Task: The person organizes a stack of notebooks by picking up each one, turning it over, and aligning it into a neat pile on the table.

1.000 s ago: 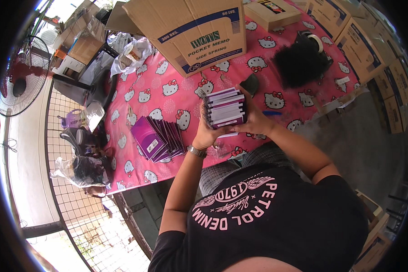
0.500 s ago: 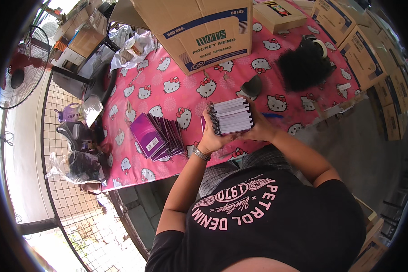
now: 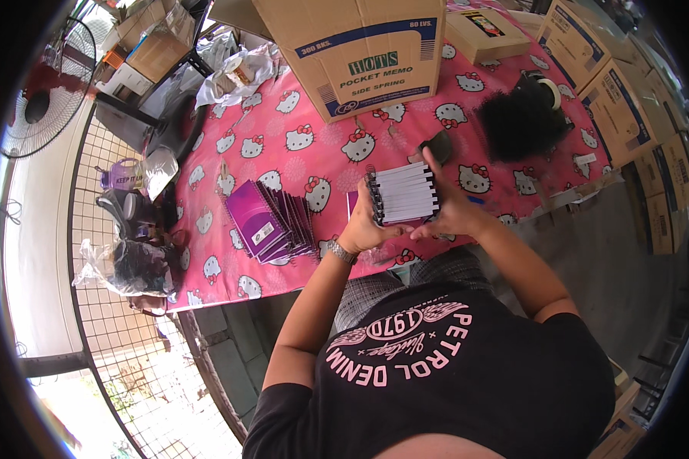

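Observation:
Between my two hands is a stack of small spiral notebooks (image 3: 404,194), standing on edge with their white page edges up and dark coils along the sides. My left hand (image 3: 366,227) grips the stack's left side, its thumb along the near edge. My right hand (image 3: 453,205) closes on the right side, fingers reaching to the far corner. A bit of purple cover shows below the pages. To the left, a fanned pile of purple spiral notebooks (image 3: 260,223) lies on the pink patterned tablecloth (image 3: 291,164).
A tall cardboard box (image 3: 360,65) stands at the back, with a flat box (image 3: 488,37) beside it. Right of centre lie a heap of black coils (image 3: 520,122), a tape roll (image 3: 550,92) and a dark rounded object (image 3: 438,145). More cartons (image 3: 618,107) are stacked far right.
The notebook stack has shifted slightly right and turned so more page edges face up. My right hand's fingers have moved up along its right side. The purple pile is unmoved.

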The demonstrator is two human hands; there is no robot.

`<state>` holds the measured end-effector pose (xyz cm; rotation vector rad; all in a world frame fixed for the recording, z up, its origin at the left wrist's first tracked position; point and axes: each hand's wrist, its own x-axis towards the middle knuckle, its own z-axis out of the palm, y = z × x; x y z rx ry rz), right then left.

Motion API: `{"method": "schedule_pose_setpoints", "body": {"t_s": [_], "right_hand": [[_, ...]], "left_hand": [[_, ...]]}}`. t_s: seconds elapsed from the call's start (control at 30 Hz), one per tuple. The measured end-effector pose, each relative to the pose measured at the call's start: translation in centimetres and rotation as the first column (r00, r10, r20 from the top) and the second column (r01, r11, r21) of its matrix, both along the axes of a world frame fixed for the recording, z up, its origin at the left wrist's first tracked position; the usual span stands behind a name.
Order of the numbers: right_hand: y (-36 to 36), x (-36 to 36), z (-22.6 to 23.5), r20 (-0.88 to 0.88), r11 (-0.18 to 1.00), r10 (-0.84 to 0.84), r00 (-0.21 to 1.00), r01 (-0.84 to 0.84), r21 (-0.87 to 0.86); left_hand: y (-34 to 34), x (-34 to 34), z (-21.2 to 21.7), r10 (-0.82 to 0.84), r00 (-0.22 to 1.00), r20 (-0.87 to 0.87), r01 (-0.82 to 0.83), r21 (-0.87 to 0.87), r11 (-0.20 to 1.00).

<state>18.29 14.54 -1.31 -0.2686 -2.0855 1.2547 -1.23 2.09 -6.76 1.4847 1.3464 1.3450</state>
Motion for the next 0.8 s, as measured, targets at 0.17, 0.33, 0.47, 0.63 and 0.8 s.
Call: {"method": "schedule_pose_setpoints", "body": {"t_s": [0.17,0.33,0.47,0.63,0.8], "right_hand": [[0.7,-0.5,2.3,0.449,0.993,0.093,0.889,-0.118,0.028],[-1.2,-4.9,13.0,0.215,0.940,0.243,0.946,-0.285,0.187],[-3.0,-7.7,14.1,0.120,0.939,0.299,0.947,-0.314,0.140],[-1.0,-7.1,9.9,0.118,0.979,0.172,0.978,-0.156,-0.134],[-1.0,-7.5,7.4,0.161,0.957,0.178,0.971,-0.133,-0.259]], "left_hand": [[-0.9,-1.2,0.8,0.079,0.978,-0.194,-0.076,0.022,0.997],[-6.1,-1.7,13.2,0.209,0.913,0.350,-0.230,0.017,0.973],[-18.0,-10.3,14.5,0.264,0.744,0.614,-0.394,0.084,0.915],[-29.7,-20.5,11.8,0.543,0.634,0.550,-0.501,-0.242,0.831],[-31.0,-25.2,3.2,0.677,0.692,0.251,-0.363,-0.690,0.627]]}}
